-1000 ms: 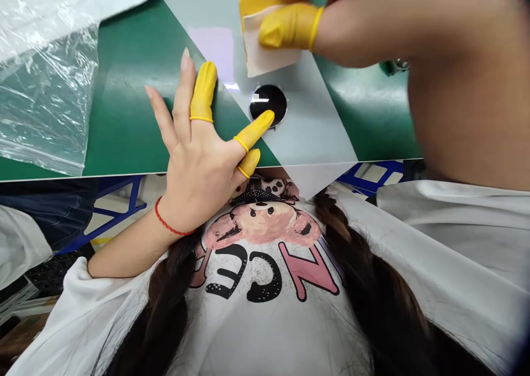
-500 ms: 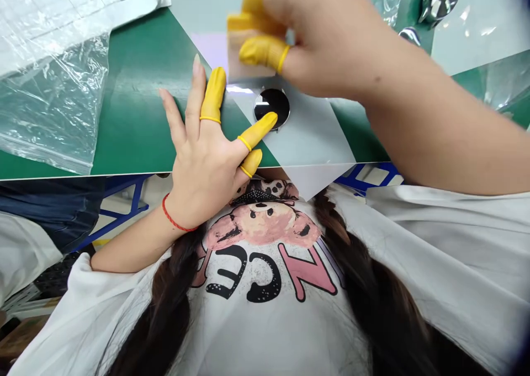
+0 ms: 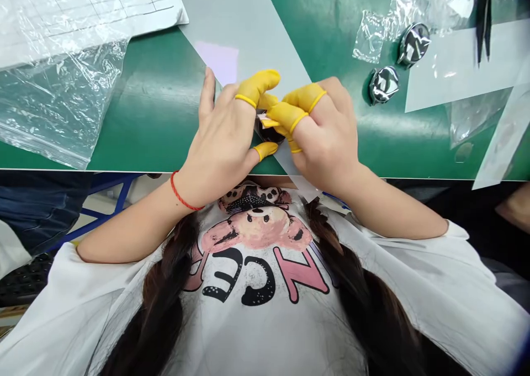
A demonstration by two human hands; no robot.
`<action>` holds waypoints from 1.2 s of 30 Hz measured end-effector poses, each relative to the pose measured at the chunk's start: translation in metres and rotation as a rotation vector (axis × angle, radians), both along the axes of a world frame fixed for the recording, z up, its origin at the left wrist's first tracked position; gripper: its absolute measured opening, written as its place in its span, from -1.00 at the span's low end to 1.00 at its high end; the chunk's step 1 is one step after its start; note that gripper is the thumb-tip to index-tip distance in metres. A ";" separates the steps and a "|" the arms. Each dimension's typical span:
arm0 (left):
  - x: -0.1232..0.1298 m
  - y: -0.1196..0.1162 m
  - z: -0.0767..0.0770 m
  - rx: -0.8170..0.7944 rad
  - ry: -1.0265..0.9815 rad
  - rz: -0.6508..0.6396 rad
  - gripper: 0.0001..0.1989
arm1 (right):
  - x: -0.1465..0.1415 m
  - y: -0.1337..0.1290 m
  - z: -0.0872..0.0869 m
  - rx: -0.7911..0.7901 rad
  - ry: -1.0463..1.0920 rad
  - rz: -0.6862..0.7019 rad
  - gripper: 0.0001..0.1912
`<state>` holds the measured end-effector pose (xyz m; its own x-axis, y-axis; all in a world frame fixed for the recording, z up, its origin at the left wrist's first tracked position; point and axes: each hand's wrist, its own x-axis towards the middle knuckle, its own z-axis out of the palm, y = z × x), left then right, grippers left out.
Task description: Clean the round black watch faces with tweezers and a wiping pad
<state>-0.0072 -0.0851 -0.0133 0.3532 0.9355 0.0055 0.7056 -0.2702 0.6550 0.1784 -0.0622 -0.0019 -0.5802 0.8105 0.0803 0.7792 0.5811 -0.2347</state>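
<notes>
Both hands, left [image 3: 226,138] and right [image 3: 327,136], pinch the dark disc [image 3: 268,133] between cotted fingertips over the grey sheet [image 3: 244,28] at the mat's near edge; best gripped by the rim.

Small round black disc [image 3: 268,131] mostly hidden betw. the left hand [image 3: 226,138] and right hand [image 3: 327,136]; only a dark sliver shows, grip can't be told. Grey paper sheet [image 3: 244,28] cut off at top edge. Clear crinkled plastic bag [image 3: 53,100] runs off left. Printed white grid form [image 3: 83,6]: text too small to read.
</notes>
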 end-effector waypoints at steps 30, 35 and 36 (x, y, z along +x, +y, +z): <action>0.007 0.008 -0.005 -0.006 0.179 -0.031 -0.33 | 0.020 -0.031 -0.017 0.134 0.154 0.105 -0.64; 0.006 0.004 -0.003 0.040 0.111 0.021 -0.44 | 0.022 -0.015 0.000 0.392 0.126 0.122 -0.69; 0.006 0.003 -0.001 0.038 0.071 0.037 -0.47 | 0.022 -0.011 0.002 0.416 0.099 0.107 -0.67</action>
<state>-0.0017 -0.0824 -0.0145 0.3195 0.9474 0.0173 0.7600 -0.2671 0.5925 0.2004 -0.0728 -0.0003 -0.6321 0.6335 0.4463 0.6952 0.7180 -0.0346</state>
